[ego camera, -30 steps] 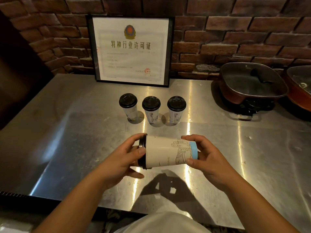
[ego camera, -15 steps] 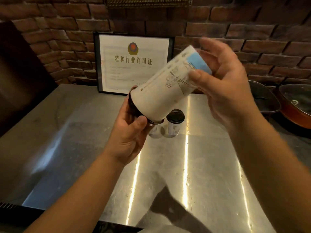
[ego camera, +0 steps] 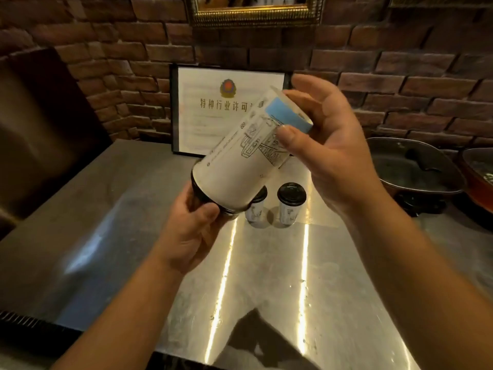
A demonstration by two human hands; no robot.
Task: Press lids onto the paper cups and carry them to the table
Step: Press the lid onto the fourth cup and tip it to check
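Head view. Paper cup (ego camera: 240, 166) held in the air above the desk (ego camera: 266, 276), between both hands, tilted: lidded end low and toward the left hand, base end high and toward the right hand. Cup wall white with a line drawing and a blue band near the base.

Left hand (ego camera: 192, 228): grasps the lidded end of the cup. Thumb curled up over the black lid (ego camera: 210, 204) at its rim, remaining fingers wrapped behind the lid, mostly hidden by the cup. Whether the lid is fully seated cannot be told; only a dark edge shows below the cup wall.

Right hand (ego camera: 333, 156): grasps the base end. Thumb tip pressed on the cup wall just below the blue band, fingers curved round the far side of the base, index finger raised above the rim of the base.

Beyond and below the hands, on the desk: two lidded cups standing upright, just beside each other. The nearer-left one (ego camera: 256, 212) is partly covered by the held cup; the other (ego camera: 290, 204) stands in full view just right of it, black lid on.

Further behind the hands, a framed certificate (ego camera: 213, 110) leans on the brick wall (ego camera: 400, 76), its right part hidden by the held cup and right hand. Right of the right hand, a dark lidded pan (ego camera: 410, 166) on the desk, and a second pan (ego camera: 480, 177) cut by the frame edge. Above, the lower edge of a gilt frame (ego camera: 253, 14).
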